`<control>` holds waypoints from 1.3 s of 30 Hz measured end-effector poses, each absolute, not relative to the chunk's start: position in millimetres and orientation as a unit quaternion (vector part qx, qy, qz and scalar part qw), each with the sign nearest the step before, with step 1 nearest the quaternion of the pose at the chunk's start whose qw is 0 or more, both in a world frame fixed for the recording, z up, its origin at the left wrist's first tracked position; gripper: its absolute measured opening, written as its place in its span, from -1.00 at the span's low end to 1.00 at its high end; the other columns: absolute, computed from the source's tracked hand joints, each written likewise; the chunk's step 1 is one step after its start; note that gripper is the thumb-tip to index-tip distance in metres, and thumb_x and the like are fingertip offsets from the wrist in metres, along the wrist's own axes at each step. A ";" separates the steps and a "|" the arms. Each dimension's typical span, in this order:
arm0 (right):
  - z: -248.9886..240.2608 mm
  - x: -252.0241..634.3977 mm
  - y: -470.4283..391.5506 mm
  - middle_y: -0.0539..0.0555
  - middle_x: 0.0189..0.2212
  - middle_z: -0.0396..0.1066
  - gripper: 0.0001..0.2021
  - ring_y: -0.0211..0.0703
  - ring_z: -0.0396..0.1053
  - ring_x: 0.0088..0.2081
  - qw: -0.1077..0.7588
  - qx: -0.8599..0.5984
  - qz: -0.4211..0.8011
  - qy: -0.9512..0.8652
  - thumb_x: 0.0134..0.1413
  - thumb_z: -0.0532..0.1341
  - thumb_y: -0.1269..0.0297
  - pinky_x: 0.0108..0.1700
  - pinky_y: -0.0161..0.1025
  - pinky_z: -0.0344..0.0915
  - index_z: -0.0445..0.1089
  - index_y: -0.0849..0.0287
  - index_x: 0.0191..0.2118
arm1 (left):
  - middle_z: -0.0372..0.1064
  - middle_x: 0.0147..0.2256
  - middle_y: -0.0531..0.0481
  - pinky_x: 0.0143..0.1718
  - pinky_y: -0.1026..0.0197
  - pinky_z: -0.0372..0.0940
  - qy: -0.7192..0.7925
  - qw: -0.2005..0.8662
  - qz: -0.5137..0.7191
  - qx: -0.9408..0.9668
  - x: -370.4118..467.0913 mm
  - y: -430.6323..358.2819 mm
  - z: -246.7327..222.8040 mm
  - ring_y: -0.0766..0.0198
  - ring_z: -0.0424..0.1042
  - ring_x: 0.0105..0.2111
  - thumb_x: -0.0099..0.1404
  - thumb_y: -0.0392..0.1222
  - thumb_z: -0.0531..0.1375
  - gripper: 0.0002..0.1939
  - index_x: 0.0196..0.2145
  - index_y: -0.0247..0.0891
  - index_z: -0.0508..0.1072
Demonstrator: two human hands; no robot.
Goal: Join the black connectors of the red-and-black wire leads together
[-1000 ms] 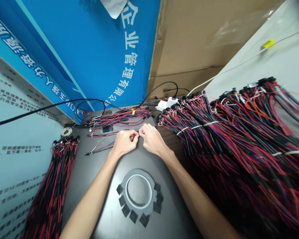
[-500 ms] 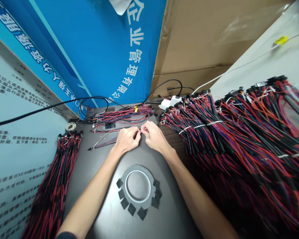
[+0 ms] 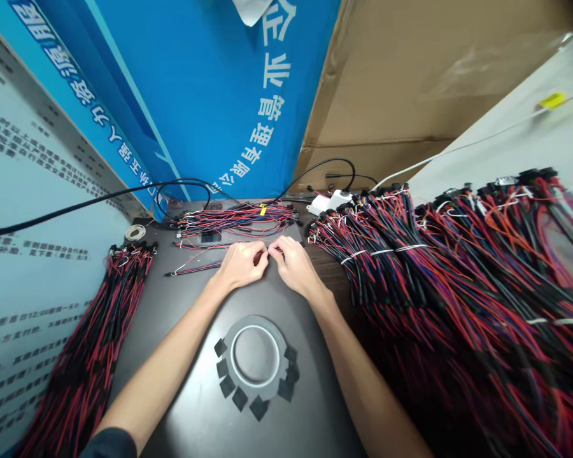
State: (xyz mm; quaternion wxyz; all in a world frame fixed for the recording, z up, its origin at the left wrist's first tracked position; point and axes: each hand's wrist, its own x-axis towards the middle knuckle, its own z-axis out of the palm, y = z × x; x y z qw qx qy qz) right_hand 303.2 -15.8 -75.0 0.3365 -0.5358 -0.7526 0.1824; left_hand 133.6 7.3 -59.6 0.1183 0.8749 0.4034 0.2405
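My left hand [image 3: 245, 263] and my right hand [image 3: 290, 262] meet fingertip to fingertip over the dark table, both pinched closed on a thin wire harness [image 3: 198, 268]. Its red and dark wires run out to the left from under my left hand and end in a small black connector. The stretch between my fingers is mostly hidden. Just behind my hands lies a loose pile of red, blue and black wire harnesses [image 3: 233, 217]. Nearer to me, between my forearms, a ring-shaped tape roll [image 3: 275, 332] lies flat, with several cut black tape pieces [image 3: 239, 399] stuck around its edge.
Large tied bundles of wire harnesses [image 3: 439, 267] fill the right side. Another bundle [image 3: 93, 331] lies along the left edge, with a white coil [image 3: 135, 233] behind it. A white adapter [image 3: 329, 201] and a black cable [image 3: 95, 198] sit near the blue panel [image 3: 210, 95].
The camera view has shifted slightly. Both hands stay pinched together at nearly the same place, and the harness's left end lies a little straighter.
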 end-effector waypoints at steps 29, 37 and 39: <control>-75.4 297.5 -16.9 0.05 -0.33 0.49 -0.63 -0.17 0.28 -0.23 0.296 -0.523 0.172 -0.781 0.37 0.01 0.18 -0.16 -0.23 0.03 0.42 0.18 -0.40 | 0.22 -0.66 0.20 -0.56 0.33 0.10 0.382 0.325 0.353 0.790 130.9 13.2 -56.3 0.41 0.18 -0.66 0.08 -0.32 0.10 -0.86 -0.33 -0.25 0.37; -73.4 296.0 -15.2 0.05 -0.41 0.46 -0.57 -0.19 0.24 -0.30 0.267 -0.527 0.146 -0.793 0.39 0.00 0.18 -0.20 -0.22 -0.02 0.42 0.19 -0.47 | 0.29 -0.62 0.16 -0.52 0.33 0.16 0.379 0.351 0.353 0.780 130.1 16.0 -58.3 0.40 0.24 -0.64 0.06 -0.34 0.08 -0.80 -0.31 -0.26 0.37; -72.6 296.4 -15.0 0.06 -0.42 0.47 -0.58 -0.18 0.24 -0.30 0.267 -0.531 0.134 -0.793 0.38 0.02 0.17 -0.19 -0.21 -0.02 0.44 0.19 -0.46 | 0.27 -0.63 0.17 -0.53 0.33 0.13 0.382 0.339 0.350 0.786 129.9 16.4 -58.3 0.41 0.20 -0.65 0.06 -0.34 0.09 -0.81 -0.31 -0.26 0.38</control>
